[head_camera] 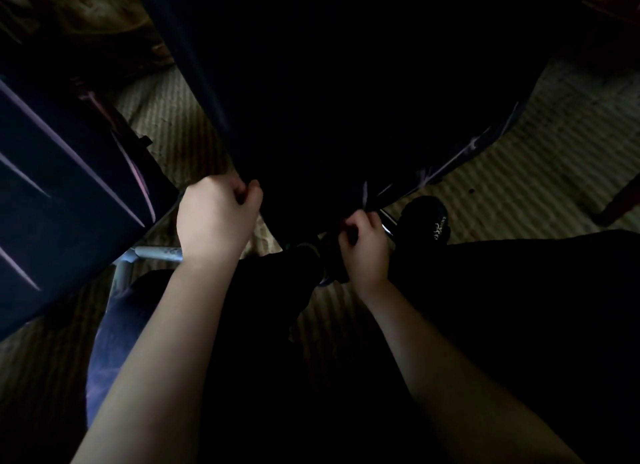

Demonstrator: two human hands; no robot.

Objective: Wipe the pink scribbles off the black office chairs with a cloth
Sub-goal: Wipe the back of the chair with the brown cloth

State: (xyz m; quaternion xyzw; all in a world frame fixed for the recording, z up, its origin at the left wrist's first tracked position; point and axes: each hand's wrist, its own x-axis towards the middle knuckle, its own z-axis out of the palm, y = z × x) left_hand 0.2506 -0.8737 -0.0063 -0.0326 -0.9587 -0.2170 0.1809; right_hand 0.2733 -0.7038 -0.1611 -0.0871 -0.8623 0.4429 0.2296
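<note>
Left hand (216, 217) gripping black chair (346, 99) edge, right hand (365, 247) clutching dark bundle (334, 261), barely discernible in shadow

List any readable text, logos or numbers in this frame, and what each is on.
Shoe: white script mark, too blurred to read.
Left chair and middle chair: pink scribbles only, no letters.
No other text, labels or numbers visible; the frame is very dark.
</note>
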